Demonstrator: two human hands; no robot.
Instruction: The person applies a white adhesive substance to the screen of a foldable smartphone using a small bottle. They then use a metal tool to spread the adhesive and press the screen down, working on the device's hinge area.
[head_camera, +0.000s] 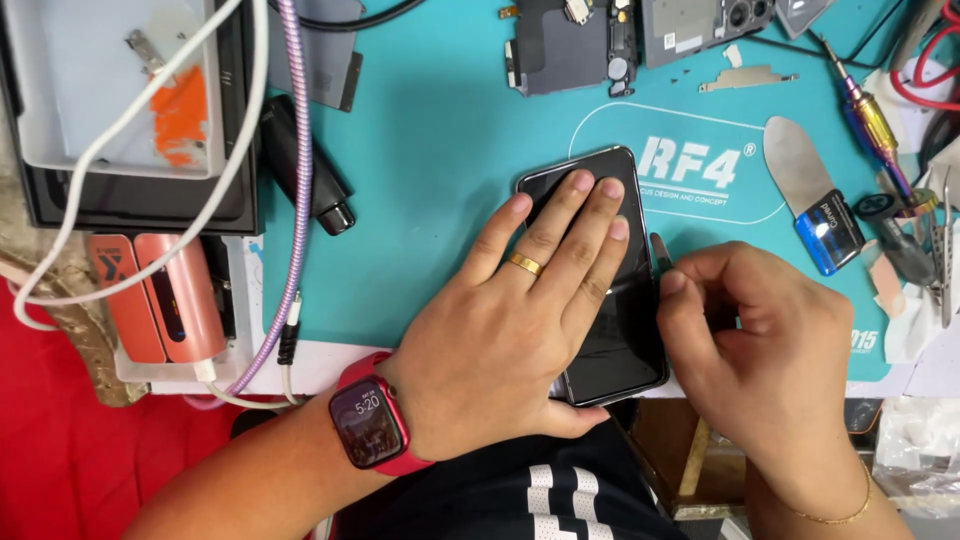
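A black smartphone (628, 330) lies screen up on a teal work mat (440, 150). My left hand (520, 310) lies flat on the phone's glass with fingers spread, pressing it down; it wears a gold ring, and a red watch sits on the wrist. My right hand (760, 340) is curled at the phone's right edge, pinching a thin dark tool (660, 252) whose tip shows against the phone's side.
Phone parts and a bare phone frame (600, 40) lie at the mat's far edge. A metal spatula with a blue handle (810, 190), a multicoloured screwdriver (875, 125) and tweezers (940, 250) lie right. Left: a black tray (130, 110), cables and an orange power bank (160, 300).
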